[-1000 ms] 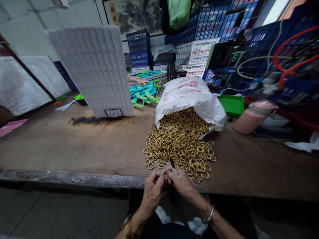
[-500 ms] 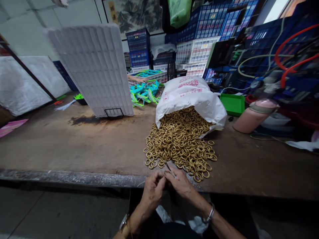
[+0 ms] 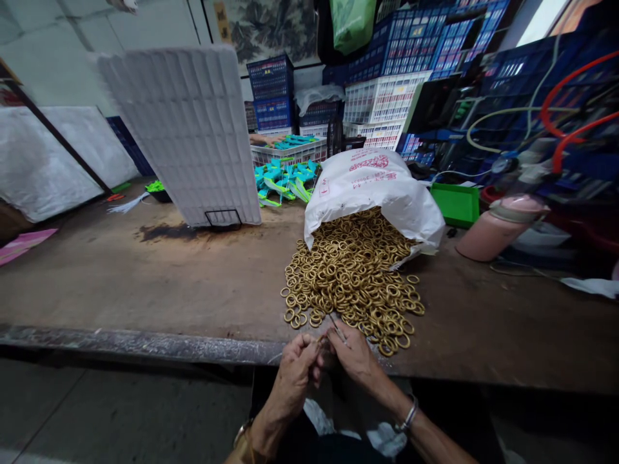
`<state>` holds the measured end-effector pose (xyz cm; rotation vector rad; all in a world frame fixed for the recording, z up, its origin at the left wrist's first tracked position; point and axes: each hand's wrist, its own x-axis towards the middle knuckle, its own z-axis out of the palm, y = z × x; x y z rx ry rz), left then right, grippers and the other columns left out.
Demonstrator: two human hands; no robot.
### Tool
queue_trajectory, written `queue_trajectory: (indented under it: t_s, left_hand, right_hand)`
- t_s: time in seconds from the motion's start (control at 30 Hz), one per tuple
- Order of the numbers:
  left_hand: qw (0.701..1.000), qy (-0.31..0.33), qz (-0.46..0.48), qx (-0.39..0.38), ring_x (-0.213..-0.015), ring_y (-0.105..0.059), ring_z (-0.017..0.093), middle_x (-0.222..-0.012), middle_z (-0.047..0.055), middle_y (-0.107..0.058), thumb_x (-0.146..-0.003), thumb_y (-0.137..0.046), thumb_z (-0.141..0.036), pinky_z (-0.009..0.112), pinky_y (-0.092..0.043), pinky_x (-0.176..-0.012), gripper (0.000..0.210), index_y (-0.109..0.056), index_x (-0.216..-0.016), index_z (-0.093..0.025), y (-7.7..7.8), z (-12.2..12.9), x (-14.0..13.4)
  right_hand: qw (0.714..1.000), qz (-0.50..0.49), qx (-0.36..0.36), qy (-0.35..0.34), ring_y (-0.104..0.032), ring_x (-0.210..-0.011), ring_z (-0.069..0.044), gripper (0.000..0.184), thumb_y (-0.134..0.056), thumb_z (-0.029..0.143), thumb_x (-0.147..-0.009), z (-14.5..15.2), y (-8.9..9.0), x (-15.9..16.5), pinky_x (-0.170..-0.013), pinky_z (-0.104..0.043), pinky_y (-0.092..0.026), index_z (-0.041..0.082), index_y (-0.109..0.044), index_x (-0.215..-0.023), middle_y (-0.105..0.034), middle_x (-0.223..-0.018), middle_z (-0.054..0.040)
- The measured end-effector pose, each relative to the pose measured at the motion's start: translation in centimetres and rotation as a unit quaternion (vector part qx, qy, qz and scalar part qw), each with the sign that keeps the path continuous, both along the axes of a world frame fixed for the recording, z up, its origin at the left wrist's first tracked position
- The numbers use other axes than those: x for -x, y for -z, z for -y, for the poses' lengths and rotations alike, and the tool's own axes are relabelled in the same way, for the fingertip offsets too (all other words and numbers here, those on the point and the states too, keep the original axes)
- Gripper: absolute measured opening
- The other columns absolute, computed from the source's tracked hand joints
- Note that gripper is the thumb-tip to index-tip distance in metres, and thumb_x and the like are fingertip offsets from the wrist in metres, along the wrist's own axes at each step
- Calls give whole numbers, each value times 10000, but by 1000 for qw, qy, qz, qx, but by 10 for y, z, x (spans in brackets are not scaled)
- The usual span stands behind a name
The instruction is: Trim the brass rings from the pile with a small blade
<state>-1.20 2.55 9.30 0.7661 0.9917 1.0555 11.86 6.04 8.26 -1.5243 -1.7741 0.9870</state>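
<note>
A co-worker's hand (image 3: 265, 139) is now reaching farther back than half a second ago, at the white plastic lattice crate (image 3: 290, 153), upper centre. At lower centre, the left hand (image 3: 293, 370) is pinching what looks like a small round gold-coloured ring (image 3: 320, 339), blurred, its tilt unclear. The right hand (image 3: 355, 354), nearly meeting it, is gripping a slim metal tool (image 3: 338, 330), its long axis pointing up-left. Gold-coloured rings (image 3: 348, 277) are lying heaped just above, nearer the right hand.
</note>
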Motion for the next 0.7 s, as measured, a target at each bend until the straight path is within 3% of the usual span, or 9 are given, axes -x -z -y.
queue_trajectory:
  t_s: [0.1, 0.23, 0.5, 0.7]
  left_hand:
    - [999, -16, -31, -1, -358, -335, 30, -533, -62, -472, -697, -573, -492, 164, -287, -365, 347, -433, -698, -175, -4, -3, 1]
    - [996, -14, -82, -7, -368, -348, 35, -522, -65, -468, -668, -575, -509, 167, -300, -378, 364, -413, -686, -183, -12, -5, 1]
    - [994, -3, -105, -37, -356, -339, 33, -510, -66, -459, -696, -550, -512, 163, -282, -366, 354, -435, -697, -178, -3, -4, 8]
    - [999, 13, -31, -29, -350, -358, 30, -509, -64, -471, -772, -537, -420, 152, -317, -362, 273, -455, -719, -165, -5, 5, 9]
  right_hand:
    - [990, 124, -52, -49, -428, -524, -109, 134, -366, 138, -719, 6, -1, -2, -516, -222, -265, 200, -477, -676, -482, -563, 27]
    - [970, 212, -63, -102, -467, -564, -122, 231, -369, 54, -637, 14, -4, 0, -525, -232, -242, 198, -495, -766, -541, -617, 10]
    - [940, 313, -62, -118, -531, -586, -147, 271, -382, 61, -666, 10, -8, 4, -512, -260, -209, 180, -515, -869, -610, -676, -28]
    - [934, 346, -43, -72, -583, -610, -157, 231, -382, 78, -747, -2, -8, 1, -512, -266, -213, 172, -520, -907, -642, -700, -51]
